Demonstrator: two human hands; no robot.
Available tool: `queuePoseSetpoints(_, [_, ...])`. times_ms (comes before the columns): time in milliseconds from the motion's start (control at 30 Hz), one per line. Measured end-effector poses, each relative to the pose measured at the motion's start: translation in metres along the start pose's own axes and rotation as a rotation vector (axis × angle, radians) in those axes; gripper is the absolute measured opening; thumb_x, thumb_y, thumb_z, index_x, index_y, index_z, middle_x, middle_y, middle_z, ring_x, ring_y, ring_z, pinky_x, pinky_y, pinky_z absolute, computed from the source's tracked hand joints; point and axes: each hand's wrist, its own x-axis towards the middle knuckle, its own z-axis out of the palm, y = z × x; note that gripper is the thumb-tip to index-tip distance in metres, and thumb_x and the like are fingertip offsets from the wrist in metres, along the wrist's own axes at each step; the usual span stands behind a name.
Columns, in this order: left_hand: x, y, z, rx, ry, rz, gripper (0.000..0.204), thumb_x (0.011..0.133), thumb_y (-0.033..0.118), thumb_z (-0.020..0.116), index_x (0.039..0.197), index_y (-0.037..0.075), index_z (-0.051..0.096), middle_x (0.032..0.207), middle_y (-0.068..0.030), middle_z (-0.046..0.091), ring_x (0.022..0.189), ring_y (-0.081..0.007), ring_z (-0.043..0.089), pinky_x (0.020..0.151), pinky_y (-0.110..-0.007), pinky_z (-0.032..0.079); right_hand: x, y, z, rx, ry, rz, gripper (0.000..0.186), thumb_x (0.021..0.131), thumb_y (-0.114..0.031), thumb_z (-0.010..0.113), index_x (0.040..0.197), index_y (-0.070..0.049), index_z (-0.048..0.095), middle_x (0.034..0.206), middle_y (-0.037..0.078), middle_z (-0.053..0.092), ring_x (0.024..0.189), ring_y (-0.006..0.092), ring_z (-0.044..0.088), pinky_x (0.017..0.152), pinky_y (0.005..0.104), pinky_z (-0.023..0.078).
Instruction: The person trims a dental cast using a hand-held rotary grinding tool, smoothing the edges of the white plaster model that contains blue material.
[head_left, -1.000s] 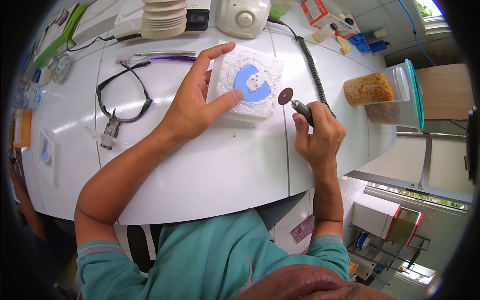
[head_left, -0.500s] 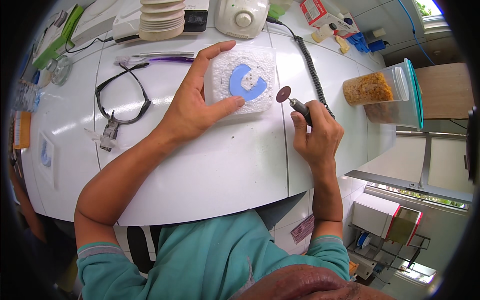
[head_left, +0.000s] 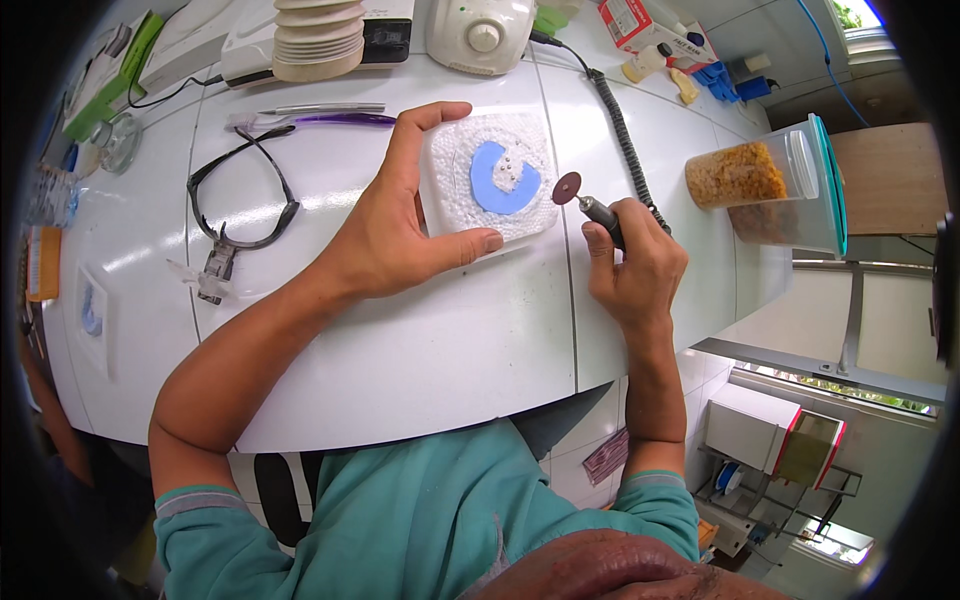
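Observation:
My left hand (head_left: 392,225) grips a shallow square white box (head_left: 452,232) by its left side, thumb along the near edge and index finger over the far corner. White beads (head_left: 455,150) fill it. On them lies a blue C-shaped piece (head_left: 488,190) with a few small silvery balls in its gap. In my right hand (head_left: 640,275) is a rotary handpiece (head_left: 602,218), held like a pen. Its brown cutting disc (head_left: 566,188) stands just right of the box, apart from the blue piece.
Black-framed glasses (head_left: 285,225) with a clear attachment lie left of my hand, near a purple-handled brush (head_left: 340,119). A coiled cord (head_left: 625,135) runs from a white control unit (head_left: 480,40) at the back. Containers with orange-brown granules (head_left: 745,175) are at the right; another white box (head_left: 93,318) is far left.
The box has shifted slightly right and toward me and looks tilted. My left thumb has moved off the blue piece onto the near edge. My right hand has hardly moved.

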Motion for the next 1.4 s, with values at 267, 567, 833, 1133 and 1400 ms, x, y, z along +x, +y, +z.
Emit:
queuePoseSetpoints(267, [0.0003, -0.0003, -0.0007, 0.008, 0.01, -0.005, 0.11, 0.086, 0.007, 0.091, 0.17, 0.009, 0.021, 0.152, -0.0192, 0.054, 0.148, -0.029, 0.056, 0.127, -0.042, 0.045, 0.0021, -0.0047, -0.0008, -0.038, -0.042, -0.005, 0.037, 0.1, -0.037, 0.084, 0.087, -0.01, 0.062, 0.071, 0.004, 0.058, 0.054, 0.0244, 0.056, 0.051, 0.0385, 0.041])
queuePoseSetpoints(567, [0.0002, 0.001, -0.0002, 0.025, 0.014, -0.005, 0.11, 0.085, 0.008, 0.091, 0.17, 0.008, 0.021, 0.153, -0.0207, 0.054, 0.148, -0.0303, 0.056, 0.128, -0.043, 0.044, 0.0026, -0.0051, -0.0001, -0.044, -0.052, -0.006, 0.039, 0.102, -0.039, 0.082, 0.086, -0.01, 0.062, 0.07, 0.003, 0.058, 0.052, 0.0223, 0.054, 0.05, 0.0373, 0.04])
queuePoseSetpoints(833, [-0.0004, 0.0055, 0.0002, -0.006, 0.011, -0.037, 0.11, 0.086, 0.009, 0.091, 0.17, 0.008, 0.02, 0.152, -0.0203, 0.054, 0.148, -0.0299, 0.056, 0.128, -0.043, 0.045, 0.0022, -0.004, 0.0007, -0.054, -0.052, -0.009, 0.038, 0.102, -0.039, 0.082, 0.087, -0.01, 0.062, 0.07, 0.003, 0.058, 0.053, 0.0229, 0.055, 0.05, 0.0376, 0.04])
queuePoseSetpoints(1133, [-0.0004, 0.0077, 0.0007, -0.046, 0.006, -0.054, 0.107, 0.086, 0.006, 0.088, 0.169, 0.008, 0.021, 0.151, -0.0185, 0.054, 0.146, -0.0278, 0.057, 0.127, -0.042, 0.045, 0.0026, -0.0042, 0.0004, -0.043, -0.059, -0.004, 0.036, 0.099, -0.036, 0.084, 0.086, -0.01, 0.062, 0.07, 0.004, 0.059, 0.053, 0.0251, 0.056, 0.05, 0.0388, 0.041])
queuePoseSetpoints(1400, [-0.0004, 0.0057, 0.0003, -0.001, 0.008, -0.021, 0.104, 0.087, 0.003, 0.086, 0.169, 0.007, 0.022, 0.15, -0.017, 0.055, 0.142, -0.0252, 0.058, 0.124, -0.04, 0.047, 0.0031, -0.0051, -0.0018, -0.049, -0.06, -0.008, 0.036, 0.099, -0.036, 0.084, 0.086, -0.011, 0.062, 0.07, 0.004, 0.058, 0.053, 0.0244, 0.056, 0.05, 0.0387, 0.04])
